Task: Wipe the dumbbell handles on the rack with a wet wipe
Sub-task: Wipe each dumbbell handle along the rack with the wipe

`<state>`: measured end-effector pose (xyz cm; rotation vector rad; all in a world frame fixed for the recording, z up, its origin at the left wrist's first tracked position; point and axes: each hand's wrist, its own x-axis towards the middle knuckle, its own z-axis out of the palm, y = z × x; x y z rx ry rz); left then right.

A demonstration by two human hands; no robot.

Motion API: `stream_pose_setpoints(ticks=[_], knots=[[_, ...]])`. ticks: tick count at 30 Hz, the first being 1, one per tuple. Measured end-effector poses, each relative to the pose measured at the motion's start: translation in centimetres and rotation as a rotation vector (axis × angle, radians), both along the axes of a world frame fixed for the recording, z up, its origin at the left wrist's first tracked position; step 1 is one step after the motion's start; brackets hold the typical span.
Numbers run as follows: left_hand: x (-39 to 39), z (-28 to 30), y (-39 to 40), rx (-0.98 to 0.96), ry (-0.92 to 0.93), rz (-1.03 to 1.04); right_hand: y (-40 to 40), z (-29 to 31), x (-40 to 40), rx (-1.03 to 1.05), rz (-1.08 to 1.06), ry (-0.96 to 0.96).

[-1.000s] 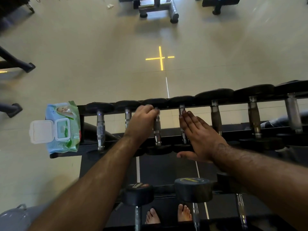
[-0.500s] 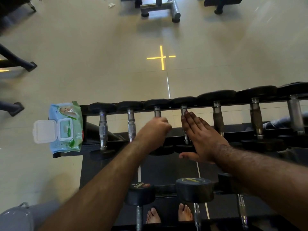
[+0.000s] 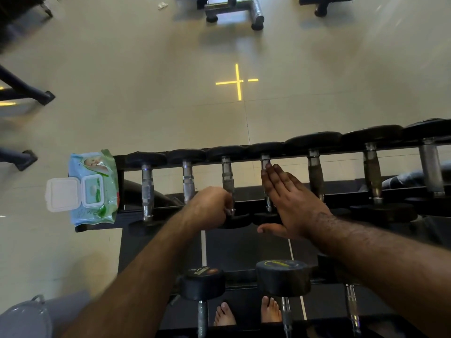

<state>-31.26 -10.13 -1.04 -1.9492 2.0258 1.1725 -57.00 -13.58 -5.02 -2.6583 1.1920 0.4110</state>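
Note:
A black rack (image 3: 341, 156) carries a row of dumbbells with chrome handles. My left hand (image 3: 210, 208) grips the near end of the third dumbbell handle (image 3: 228, 175) from the left, fingers curled round it. No wipe shows in that fist. My right hand (image 3: 290, 198) lies flat with straight fingers on the fourth dumbbell handle (image 3: 265, 160), whose far tip peeks out past the fingertips. A pack of wet wipes (image 3: 92, 189) lies on the rack's left end with its white lid (image 3: 62, 193) flipped open.
Two black dumbbells (image 3: 202, 284) (image 3: 283, 276) sit on the lower tier near me, with bare feet (image 3: 224, 315) below. Larger dumbbells (image 3: 371, 172) fill the rack to the right. A bench frame (image 3: 234, 8) stands across the floor, and a grey bucket (image 3: 24, 318) sits at lower left.
My left hand has slid along the third handle from its far end to its near end. The right hand has stayed flat on the fourth handle.

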Motion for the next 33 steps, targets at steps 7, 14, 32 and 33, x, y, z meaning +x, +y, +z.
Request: stream_pose_setpoints(ticks=[7,14,32,33], knots=[[-1.0,0.4,-1.3,-0.273,0.144,0.118,0.0,-0.3,0.0,-0.001,0.003,0.006],[0.4,0.5,-0.3,-0.036,0.098,-0.075,0.2,0.1,0.1,-0.001,0.003,0.038],[-0.8,0.6,1.0,-0.247,-0.082,-0.130,0.5,0.7,0.2,-0.027,-0.010,0.068],[0.2,1.0,1.5,-0.294,-0.023,-0.024,0.5,0.8,0.3,-0.020,-0.011,0.075]])
